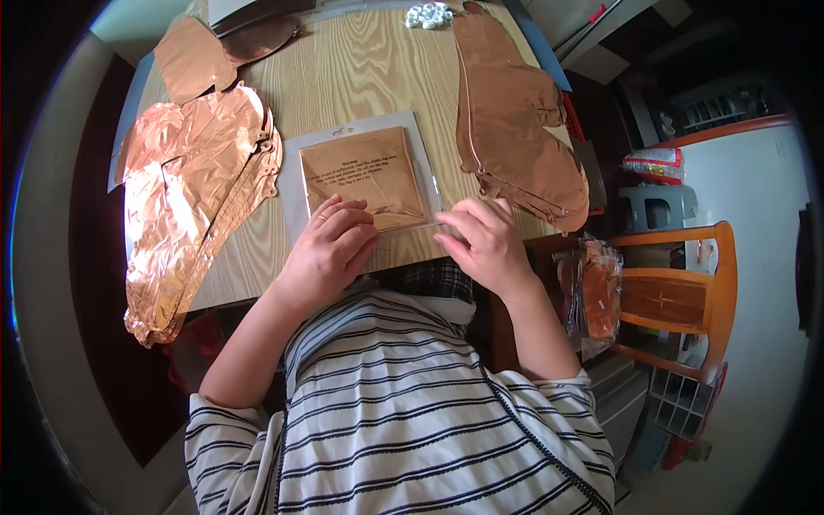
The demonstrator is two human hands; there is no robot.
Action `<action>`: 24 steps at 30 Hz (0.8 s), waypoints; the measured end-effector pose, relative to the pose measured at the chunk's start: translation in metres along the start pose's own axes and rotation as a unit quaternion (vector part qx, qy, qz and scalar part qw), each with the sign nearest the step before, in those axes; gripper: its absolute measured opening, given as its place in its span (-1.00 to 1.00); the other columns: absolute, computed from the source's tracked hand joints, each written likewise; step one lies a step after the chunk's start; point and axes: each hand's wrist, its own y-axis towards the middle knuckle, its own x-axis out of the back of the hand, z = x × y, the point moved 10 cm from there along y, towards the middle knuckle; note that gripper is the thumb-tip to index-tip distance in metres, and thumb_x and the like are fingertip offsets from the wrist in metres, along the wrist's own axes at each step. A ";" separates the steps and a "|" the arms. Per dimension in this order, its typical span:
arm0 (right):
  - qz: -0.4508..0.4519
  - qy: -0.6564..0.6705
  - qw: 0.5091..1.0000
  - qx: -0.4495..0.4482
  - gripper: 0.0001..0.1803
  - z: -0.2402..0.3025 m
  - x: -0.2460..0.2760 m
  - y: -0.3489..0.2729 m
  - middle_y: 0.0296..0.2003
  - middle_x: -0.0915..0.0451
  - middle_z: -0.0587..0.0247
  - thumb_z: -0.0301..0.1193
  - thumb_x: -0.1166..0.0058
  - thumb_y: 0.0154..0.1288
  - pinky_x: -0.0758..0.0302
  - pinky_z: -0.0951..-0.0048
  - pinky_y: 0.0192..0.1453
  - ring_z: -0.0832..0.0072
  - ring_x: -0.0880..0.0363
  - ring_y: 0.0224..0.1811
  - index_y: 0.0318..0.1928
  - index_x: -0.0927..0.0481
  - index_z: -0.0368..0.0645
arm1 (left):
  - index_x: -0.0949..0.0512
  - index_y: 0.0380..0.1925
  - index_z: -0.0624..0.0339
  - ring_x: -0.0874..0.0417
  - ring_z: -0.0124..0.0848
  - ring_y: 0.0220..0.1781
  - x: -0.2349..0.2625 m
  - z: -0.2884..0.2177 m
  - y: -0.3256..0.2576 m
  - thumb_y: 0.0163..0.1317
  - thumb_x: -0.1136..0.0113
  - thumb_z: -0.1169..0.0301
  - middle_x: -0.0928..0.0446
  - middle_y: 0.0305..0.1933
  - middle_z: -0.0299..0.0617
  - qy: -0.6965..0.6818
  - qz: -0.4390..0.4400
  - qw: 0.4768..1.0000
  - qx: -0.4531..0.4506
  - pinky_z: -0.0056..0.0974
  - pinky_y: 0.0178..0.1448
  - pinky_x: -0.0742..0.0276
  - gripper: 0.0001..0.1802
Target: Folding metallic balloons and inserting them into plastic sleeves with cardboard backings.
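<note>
Our two hands work at the near edge of a flat packet of copper foil at mid-frame.

The packet [365,176], clear plastic with a white backing card, lies flat on the wooden desk [360,73]. Our left hand [330,245] rests on its lower left corner, fingers curled loosely on the plastic. Our right hand [485,240] pinches the packet's lower right edge between closed fingers. Crumpled copper foil balloons [193,193] fill the left of the frame; another foil pile [515,120] lies at upper right. A small white heap [429,15] sits at the top edge. A wooden chair [682,292] stands at right.
</note>
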 end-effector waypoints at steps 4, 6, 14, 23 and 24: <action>0.026 0.061 0.997 -0.034 -0.72 -0.008 -0.005 -0.015 -0.26 -0.55 0.28 -0.48 -0.43 0.02 -0.46 0.29 0.01 0.27 -0.57 -0.20 -0.21 -0.66 -0.12 | -0.64 -0.24 0.22 -0.66 -0.09 0.12 0.000 0.005 0.000 0.07 -0.44 0.54 -0.63 -0.10 -0.13 -0.020 0.002 1.000 -0.009 0.06 0.32 -0.49 -0.77; 0.041 0.062 0.997 -0.026 -0.70 -0.004 -0.003 -0.015 -0.25 -0.55 0.27 -0.48 -0.43 0.01 -0.46 0.27 0.00 0.26 -0.56 -0.19 -0.20 -0.64 -0.13 | -0.65 -0.24 0.22 -0.65 -0.08 0.12 -0.001 0.005 -0.002 0.06 -0.44 0.55 -0.63 -0.10 -0.12 -0.034 0.006 0.999 -0.009 0.07 0.33 -0.49 -0.76; 0.103 0.024 0.994 0.013 -0.77 0.010 -0.010 -0.020 -0.28 -0.45 0.26 -0.52 -0.34 0.09 -0.39 0.23 0.00 0.27 -0.51 -0.17 -0.32 -0.50 -0.13 | -0.66 -0.22 0.23 -0.65 -0.07 0.12 -0.001 0.004 -0.005 0.07 -0.44 0.56 -0.63 -0.08 -0.13 -0.049 0.013 0.999 -0.001 0.10 0.37 -0.44 -0.75; 0.089 0.054 0.994 -0.034 -0.77 0.009 0.001 -0.015 -0.30 -0.47 0.23 -0.50 -0.33 0.12 -0.42 0.21 -0.02 0.23 -0.52 -0.21 -0.30 -0.49 -0.15 | -0.67 -0.21 0.22 -0.65 -0.08 0.14 -0.001 0.005 -0.006 0.08 -0.43 0.55 -0.63 -0.08 -0.13 -0.050 0.013 0.999 0.005 0.09 0.38 -0.43 -0.76; 0.096 0.047 0.994 -0.026 -0.77 0.010 -0.001 -0.013 -0.30 -0.47 0.22 -0.51 -0.33 0.12 -0.42 0.22 -0.04 0.22 -0.51 -0.22 -0.29 -0.50 -0.15 | -0.67 -0.21 0.22 -0.65 -0.08 0.14 -0.001 0.005 -0.007 0.08 -0.43 0.55 -0.63 -0.08 -0.13 -0.050 0.014 0.999 0.006 0.09 0.38 -0.43 -0.76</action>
